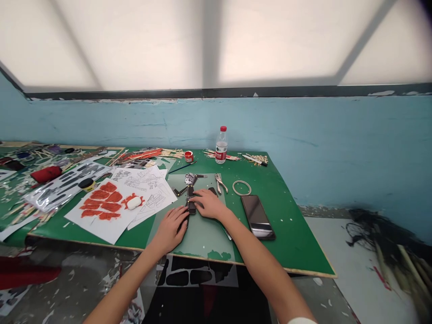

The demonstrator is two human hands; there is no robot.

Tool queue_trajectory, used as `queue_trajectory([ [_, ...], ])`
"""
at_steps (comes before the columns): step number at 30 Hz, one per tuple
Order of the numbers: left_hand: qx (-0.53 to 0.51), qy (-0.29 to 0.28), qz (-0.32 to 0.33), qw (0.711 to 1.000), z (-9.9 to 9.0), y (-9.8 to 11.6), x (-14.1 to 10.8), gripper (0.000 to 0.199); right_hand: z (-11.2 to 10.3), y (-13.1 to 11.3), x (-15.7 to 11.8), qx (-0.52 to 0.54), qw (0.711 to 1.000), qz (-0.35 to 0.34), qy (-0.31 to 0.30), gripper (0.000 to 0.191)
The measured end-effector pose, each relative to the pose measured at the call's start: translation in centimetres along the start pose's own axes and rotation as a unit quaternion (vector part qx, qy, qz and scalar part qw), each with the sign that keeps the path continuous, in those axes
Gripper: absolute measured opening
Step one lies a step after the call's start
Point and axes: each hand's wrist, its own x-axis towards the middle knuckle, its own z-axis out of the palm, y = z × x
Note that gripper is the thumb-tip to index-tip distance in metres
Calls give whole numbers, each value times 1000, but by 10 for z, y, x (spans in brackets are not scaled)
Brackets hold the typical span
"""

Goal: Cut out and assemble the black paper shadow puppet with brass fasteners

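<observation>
A flat black jointed cut-out figure with pale cut lines and dots lies on a translucent sheet at the table's front. My left hand rests at its lower end, fingers stretched out and laid flat, tips touching the black piece. From the right, my right hand reaches over the figure's middle with its fingers extended onto it. Parts of the figure are hidden under both hands. Just beyond my right hand are metal pliers, and a pale ring lies to their right.
A phone lies right of my right forearm. Behind stand a water bottle and a small red jar. Left are printed papers, a white eraser-like block, a yellow-black jar and wooden sticks.
</observation>
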Motion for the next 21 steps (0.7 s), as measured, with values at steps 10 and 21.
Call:
queue_trajectory([
  [10,11,29,-6,1000,3,1,-2,35,-4,11,0,33,999,12,-18,26],
  [21,-84,79,-84,990,-9,-5,-3,45,-8,14,1,40,999,12,-9,27],
])
